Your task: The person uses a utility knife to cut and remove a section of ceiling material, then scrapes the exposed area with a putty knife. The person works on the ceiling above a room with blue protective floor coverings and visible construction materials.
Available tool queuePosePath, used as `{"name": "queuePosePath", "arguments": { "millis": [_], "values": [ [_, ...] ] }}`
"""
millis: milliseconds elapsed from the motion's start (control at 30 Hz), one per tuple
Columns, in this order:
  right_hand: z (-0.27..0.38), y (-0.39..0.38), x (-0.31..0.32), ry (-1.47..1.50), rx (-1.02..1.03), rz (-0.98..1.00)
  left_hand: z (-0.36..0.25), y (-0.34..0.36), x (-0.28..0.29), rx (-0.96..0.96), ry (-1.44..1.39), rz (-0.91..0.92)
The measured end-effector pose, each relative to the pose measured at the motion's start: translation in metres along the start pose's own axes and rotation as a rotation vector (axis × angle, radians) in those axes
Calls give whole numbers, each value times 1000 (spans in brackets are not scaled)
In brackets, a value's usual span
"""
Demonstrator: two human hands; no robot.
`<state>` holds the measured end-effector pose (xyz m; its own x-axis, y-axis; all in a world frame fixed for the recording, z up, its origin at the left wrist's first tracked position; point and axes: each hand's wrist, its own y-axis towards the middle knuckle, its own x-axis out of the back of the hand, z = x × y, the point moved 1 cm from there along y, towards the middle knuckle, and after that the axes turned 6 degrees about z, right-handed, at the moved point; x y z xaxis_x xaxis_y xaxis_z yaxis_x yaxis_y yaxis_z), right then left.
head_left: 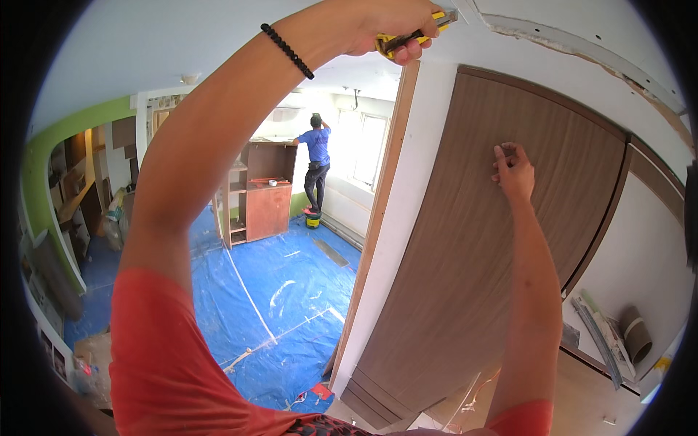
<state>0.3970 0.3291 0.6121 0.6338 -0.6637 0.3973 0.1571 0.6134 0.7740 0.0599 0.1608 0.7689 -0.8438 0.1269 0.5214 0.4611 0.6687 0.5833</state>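
Note:
High at the top of the view, my left hand (407,36) is closed around a yellow and black utility knife (418,35). Its blade end points up and right, close to the ceiling by the white strip. A black beaded bracelet (288,51) circles my left wrist. My right hand (515,174) is raised in front of a brown wood-grain panel (472,218), its fingers loosely bent and apart, with nothing visible in them. Whether its fingertips touch the panel cannot be made out.
A damaged ceiling edge (574,51) runs along the upper right. Left of the panel is a wood-edged white frame (389,203). Beyond it, blue sheeting (283,305) covers the floor. A co-worker (317,156) stands on a bucket (313,220) beside a brown cabinet (267,211). Strips and a roll (635,333) lie right.

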Motion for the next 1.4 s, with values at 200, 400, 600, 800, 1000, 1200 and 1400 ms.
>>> {"name": "queuePosePath", "arguments": {
  "millis": [200,400,600,800,1000,1200,1400],
  "values": [
    [-14,1,-9,-116,100,-98,-7,-7,-1,31,49,-39],
    [-37,-7,-24,-308,459,-261,-9,-11,2,9,74,-7],
    [-43,-10,-27,-344,560,-282,-13,-16,2,26,107,-28],
    [-41,-12,-25,-349,551,-275,-18,-22,2,40,85,-31],
    [-44,-12,-27,-301,552,-292,-25,-32,4,35,100,-39],
    [-45,-10,-28,-327,549,-280,-28,-36,7,9,189,-35],
    [-47,-10,-28,-347,542,-278,-32,-43,8,-12,142,-24]
  ]
}}
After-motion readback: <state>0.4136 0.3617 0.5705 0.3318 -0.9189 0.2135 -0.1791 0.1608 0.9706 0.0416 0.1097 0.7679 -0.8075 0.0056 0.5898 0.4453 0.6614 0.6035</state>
